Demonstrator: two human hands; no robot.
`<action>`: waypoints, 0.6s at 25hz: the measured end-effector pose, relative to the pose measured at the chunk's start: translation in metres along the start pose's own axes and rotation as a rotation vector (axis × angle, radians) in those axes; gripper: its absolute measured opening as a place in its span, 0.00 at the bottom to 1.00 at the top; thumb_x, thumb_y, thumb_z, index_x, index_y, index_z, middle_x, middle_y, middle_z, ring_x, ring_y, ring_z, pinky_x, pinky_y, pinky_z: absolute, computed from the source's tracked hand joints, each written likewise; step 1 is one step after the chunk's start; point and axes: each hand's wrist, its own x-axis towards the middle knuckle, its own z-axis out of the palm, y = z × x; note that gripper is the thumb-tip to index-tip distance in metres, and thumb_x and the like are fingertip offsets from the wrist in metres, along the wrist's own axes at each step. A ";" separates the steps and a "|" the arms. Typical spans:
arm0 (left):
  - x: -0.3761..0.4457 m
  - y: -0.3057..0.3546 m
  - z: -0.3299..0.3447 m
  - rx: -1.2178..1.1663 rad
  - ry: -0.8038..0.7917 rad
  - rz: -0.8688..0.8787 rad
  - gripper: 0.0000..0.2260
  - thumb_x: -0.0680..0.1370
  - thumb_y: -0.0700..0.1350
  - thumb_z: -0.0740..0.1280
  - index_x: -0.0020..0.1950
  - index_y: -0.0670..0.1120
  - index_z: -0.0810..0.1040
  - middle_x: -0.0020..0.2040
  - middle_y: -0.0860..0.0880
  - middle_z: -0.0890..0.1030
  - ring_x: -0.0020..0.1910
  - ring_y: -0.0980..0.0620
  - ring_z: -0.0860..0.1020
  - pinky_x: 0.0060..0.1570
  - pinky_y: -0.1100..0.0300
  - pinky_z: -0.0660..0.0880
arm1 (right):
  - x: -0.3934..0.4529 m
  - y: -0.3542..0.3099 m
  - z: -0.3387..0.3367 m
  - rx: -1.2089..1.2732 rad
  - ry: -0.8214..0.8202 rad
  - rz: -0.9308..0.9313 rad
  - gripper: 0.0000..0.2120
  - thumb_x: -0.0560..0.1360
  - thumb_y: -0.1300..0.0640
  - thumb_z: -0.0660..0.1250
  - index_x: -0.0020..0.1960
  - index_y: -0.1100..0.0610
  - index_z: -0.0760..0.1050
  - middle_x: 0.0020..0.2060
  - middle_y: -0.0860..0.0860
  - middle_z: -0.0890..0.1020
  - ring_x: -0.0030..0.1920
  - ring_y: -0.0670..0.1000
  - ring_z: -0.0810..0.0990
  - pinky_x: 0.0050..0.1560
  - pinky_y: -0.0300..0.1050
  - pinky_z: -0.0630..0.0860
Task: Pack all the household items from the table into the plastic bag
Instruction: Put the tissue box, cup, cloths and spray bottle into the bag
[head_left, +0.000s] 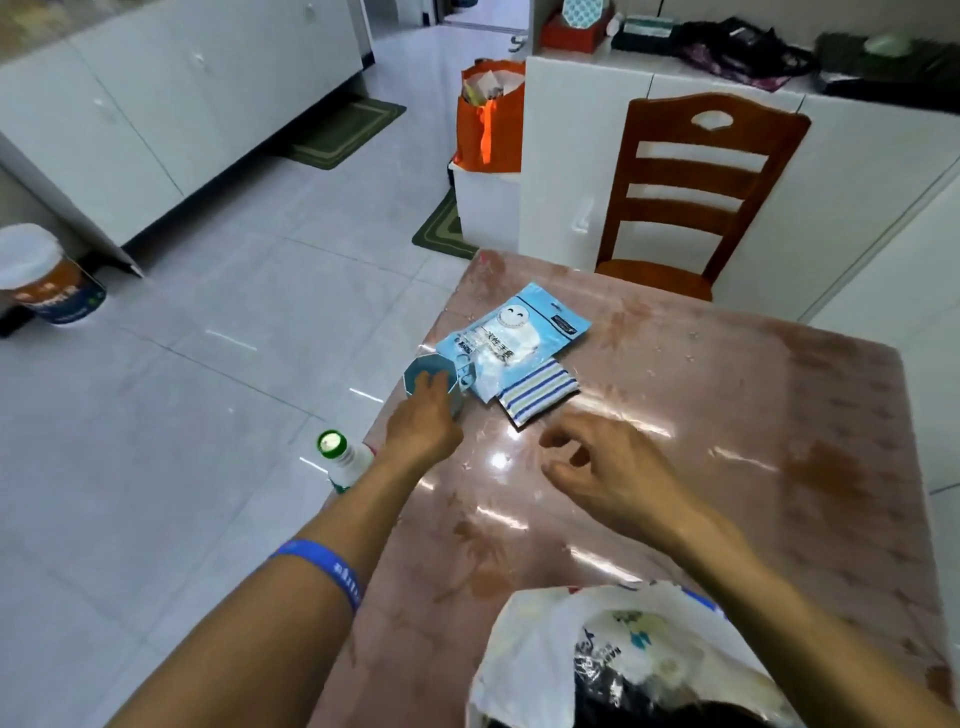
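While left hand (423, 421) clasps blue box (431, 382), right hand (597, 467) hovers, grip loosely apart, empty.

A wooden chair (696, 192) stands against white cabinets; left of it sits an orange bag (488, 122), farther left a green mat (345, 132).

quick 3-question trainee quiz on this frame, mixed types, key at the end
1. True or false: the left hand is on the blue box.
2. Which lies partly under the blue packet? A) striped cloth B) bottle C) chair
3. Fill in: the plastic bag lies at the table's ____ edge, open.

Key: 1 true. 2 A. 3 near. The right hand holds nothing, fingers curled.
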 end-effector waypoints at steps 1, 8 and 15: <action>0.009 -0.007 0.008 -0.034 0.012 -0.031 0.20 0.77 0.53 0.66 0.65 0.44 0.70 0.63 0.41 0.75 0.53 0.38 0.77 0.46 0.50 0.74 | 0.000 0.003 0.002 -0.001 -0.030 -0.004 0.11 0.72 0.42 0.61 0.53 0.41 0.75 0.53 0.41 0.81 0.45 0.41 0.77 0.38 0.39 0.72; -0.039 0.017 0.001 -0.267 0.275 0.242 0.02 0.75 0.39 0.67 0.44 0.42 0.80 0.44 0.43 0.82 0.43 0.43 0.79 0.38 0.56 0.70 | -0.028 0.027 -0.014 0.137 0.004 0.132 0.24 0.73 0.47 0.70 0.67 0.41 0.68 0.62 0.41 0.77 0.47 0.40 0.78 0.42 0.39 0.75; -0.212 0.057 -0.082 -0.761 0.138 0.596 0.03 0.76 0.42 0.70 0.46 0.51 0.78 0.43 0.55 0.80 0.41 0.58 0.79 0.42 0.68 0.75 | -0.106 0.001 -0.064 0.760 0.083 0.045 0.13 0.71 0.46 0.73 0.55 0.44 0.80 0.47 0.44 0.84 0.43 0.47 0.81 0.41 0.44 0.79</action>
